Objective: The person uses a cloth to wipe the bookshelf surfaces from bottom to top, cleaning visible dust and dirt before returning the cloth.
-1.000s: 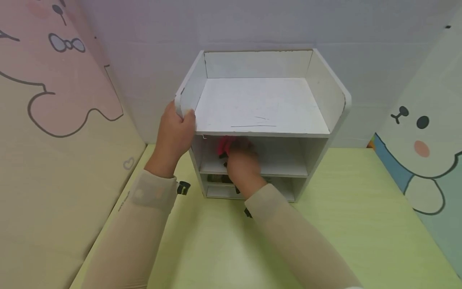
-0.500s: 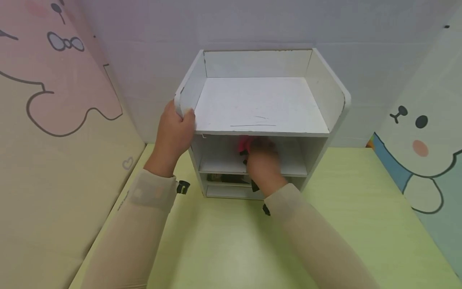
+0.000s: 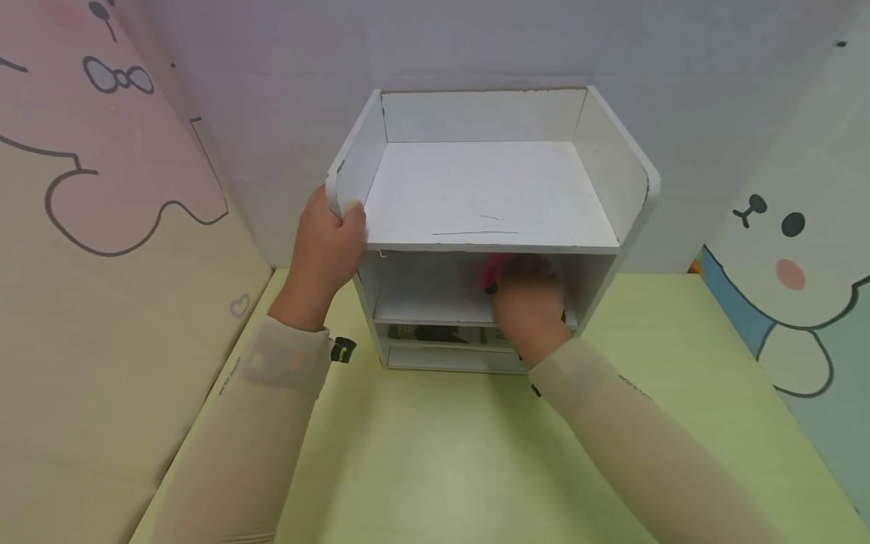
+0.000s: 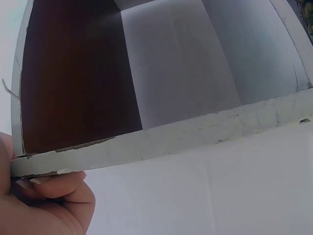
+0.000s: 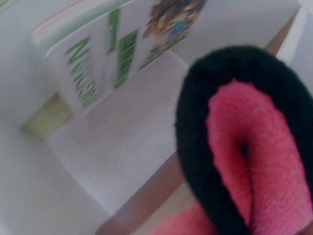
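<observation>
We are holding the pink cloth in our right hand, inside the white shelf, under its top board. Our left hand is gripping the shelf's left side; we should be steadying it and wiping into corners.

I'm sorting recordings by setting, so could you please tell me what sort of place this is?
Possibly a child's room or play corner: cartoon-printed walls, a white shelf unit and a yellow-green table suggest it.
</observation>
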The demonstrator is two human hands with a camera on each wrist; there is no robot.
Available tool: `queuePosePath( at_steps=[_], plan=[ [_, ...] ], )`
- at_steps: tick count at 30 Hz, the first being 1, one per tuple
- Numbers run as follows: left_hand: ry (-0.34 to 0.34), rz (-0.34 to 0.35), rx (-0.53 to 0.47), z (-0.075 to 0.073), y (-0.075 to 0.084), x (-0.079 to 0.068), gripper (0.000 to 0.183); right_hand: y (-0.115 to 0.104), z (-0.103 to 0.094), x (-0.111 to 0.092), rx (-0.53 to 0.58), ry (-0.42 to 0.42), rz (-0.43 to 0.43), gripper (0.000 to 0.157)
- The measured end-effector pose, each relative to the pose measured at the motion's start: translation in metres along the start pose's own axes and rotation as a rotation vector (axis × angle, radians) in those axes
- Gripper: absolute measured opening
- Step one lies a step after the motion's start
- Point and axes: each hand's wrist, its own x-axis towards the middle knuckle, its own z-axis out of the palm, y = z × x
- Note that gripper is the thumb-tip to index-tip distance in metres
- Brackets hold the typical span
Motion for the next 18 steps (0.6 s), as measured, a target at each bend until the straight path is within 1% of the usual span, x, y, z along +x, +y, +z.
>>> queuePosePath(
  at_steps=[1, 6, 10, 15, 18],
  plan=[
    [-0.001, 0.0, -0.001, 0.0, 0.0, 0.0, 0.061, 0.002, 0.0, 0.0, -0.024, -0.01, -0.002, 0.015],
    [-0.006, -0.002, -0.003, -0.001, -0.001, 0.0, 0.061, 0.015, 0.0, 0.003, -0.116, -0.111, 0.015, 0.017],
    [-0.008, -0.007, 0.005, -0.001, 0.0, -0.001, 0.061, 0.021, -0.001, 0.004, -0.154, -0.122, -0.002, 0.02],
    [-0.014, -0.016, 0.012, 0.0, 0.0, -0.001, 0.062, 0.026, -0.002, 0.002, -0.18, -0.138, -0.026, 0.028],
    [-0.011, -0.023, 0.024, 0.0, 0.001, -0.001, 0.062, 0.026, -0.002, 0.002, -0.199, -0.131, -0.042, 0.028]
  ],
)
